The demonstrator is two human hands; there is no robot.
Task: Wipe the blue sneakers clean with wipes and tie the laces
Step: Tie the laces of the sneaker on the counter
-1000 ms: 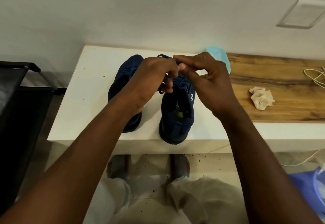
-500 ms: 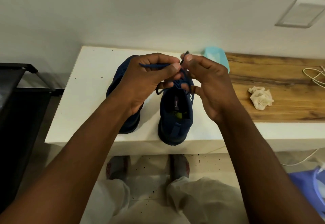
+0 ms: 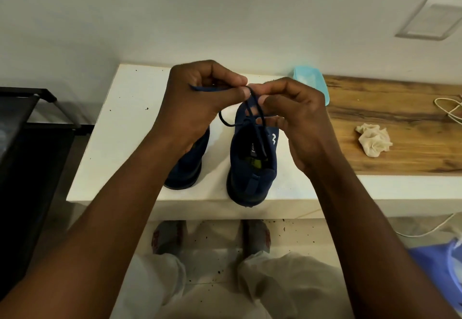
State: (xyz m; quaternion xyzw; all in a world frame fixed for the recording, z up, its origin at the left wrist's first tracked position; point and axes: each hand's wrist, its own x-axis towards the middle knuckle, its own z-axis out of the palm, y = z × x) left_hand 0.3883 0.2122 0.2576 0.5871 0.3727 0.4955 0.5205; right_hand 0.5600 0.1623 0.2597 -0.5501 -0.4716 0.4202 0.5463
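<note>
Directly above the right blue sneaker (image 3: 252,171), the left hand (image 3: 200,101) and right hand (image 3: 297,118) are each pinching its dark lace (image 3: 256,108); the left sneaker (image 3: 190,166) is sitting beside it on the white tabletop (image 3: 120,131).

Dim, even indoor light leaves the blue sneakers (image 3: 270,166) nearly black, with faint shadows. Wide-angle distortion bows the edges. Detail is slightly soft.
</note>
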